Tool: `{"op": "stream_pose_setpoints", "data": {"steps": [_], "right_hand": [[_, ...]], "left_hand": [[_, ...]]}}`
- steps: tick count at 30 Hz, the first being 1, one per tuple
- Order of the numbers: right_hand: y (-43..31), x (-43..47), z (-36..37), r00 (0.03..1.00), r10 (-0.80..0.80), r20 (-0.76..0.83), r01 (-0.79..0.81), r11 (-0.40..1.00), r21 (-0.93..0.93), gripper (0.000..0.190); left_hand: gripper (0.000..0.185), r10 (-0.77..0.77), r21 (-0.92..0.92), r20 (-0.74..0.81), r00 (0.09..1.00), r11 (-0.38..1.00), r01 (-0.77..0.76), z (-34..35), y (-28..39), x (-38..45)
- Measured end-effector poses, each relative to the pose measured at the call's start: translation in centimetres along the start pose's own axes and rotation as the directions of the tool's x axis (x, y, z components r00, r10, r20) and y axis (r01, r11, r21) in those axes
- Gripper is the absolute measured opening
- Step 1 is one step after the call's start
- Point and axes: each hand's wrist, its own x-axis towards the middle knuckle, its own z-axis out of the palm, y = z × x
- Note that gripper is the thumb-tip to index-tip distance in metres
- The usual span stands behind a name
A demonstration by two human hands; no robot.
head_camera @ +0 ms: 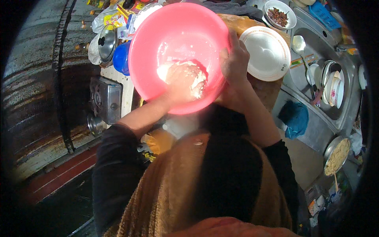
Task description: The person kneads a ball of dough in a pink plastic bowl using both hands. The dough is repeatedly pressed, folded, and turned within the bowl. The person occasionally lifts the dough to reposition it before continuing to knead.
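Observation:
A pink plastic basin (177,26) is tilted in front of me under strong sunlight. My left hand (182,78) reaches over its near rim and grips a pale, floury lump of dough (199,86) low inside. Glare and dough hide parts of those fingers. White smears of flour cling to the basin's inner wall. At the right side, my right hand (237,60) is closed around the rim, thumb on the inside. Just beyond that hand is a white bowl (265,53) with printed writing around its rim, on a wooden board (266,91).
A metal sink (321,118) at right holds dishes (333,89) and a large spoon (299,46). Behind the board stands a bowl of dried spices (277,16). A gas stove (106,99), a blue bowl (121,59) and a pot lid (107,43) are at left. A pan of food (337,157) sits lower right.

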Motion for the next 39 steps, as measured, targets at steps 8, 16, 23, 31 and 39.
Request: {"op": "stream_pose_setpoints", "data": {"steps": [8,16,23,31,39], "right_hand": [[-0.8,-0.2,-0.8,0.986,0.132,0.101,-0.125,0.989,-0.074,0.06],[-1.0,0.2,-0.8,0.994,0.077,0.079,-0.075,0.997,-0.019,0.06],[-0.2,1.6,0.5,0.999,0.04,-0.009,-0.041,0.996,-0.074,0.057],[1.0,1.6,1.3,0.993,0.101,0.066,-0.093,0.989,-0.119,0.049],[-0.2,0.4,0.3,0.996,0.06,0.069,-0.054,0.994,-0.093,0.056]], "left_hand": [[0.02,0.032,-0.039,-0.107,0.994,0.999,-0.036,5.3,-2.8,7.1],[0.029,-0.095,-0.09,-0.066,0.993,0.992,0.089,7.6,-6.3,14.1],[0.04,-0.459,-0.202,-0.006,0.888,0.871,0.448,5.8,-5.9,15.8],[0.043,-0.375,-0.275,0.159,0.913,0.872,0.405,-3.1,-2.9,5.9],[0.032,-0.22,-0.275,-0.131,0.967,0.945,0.178,-0.4,0.0,-0.7]]}}
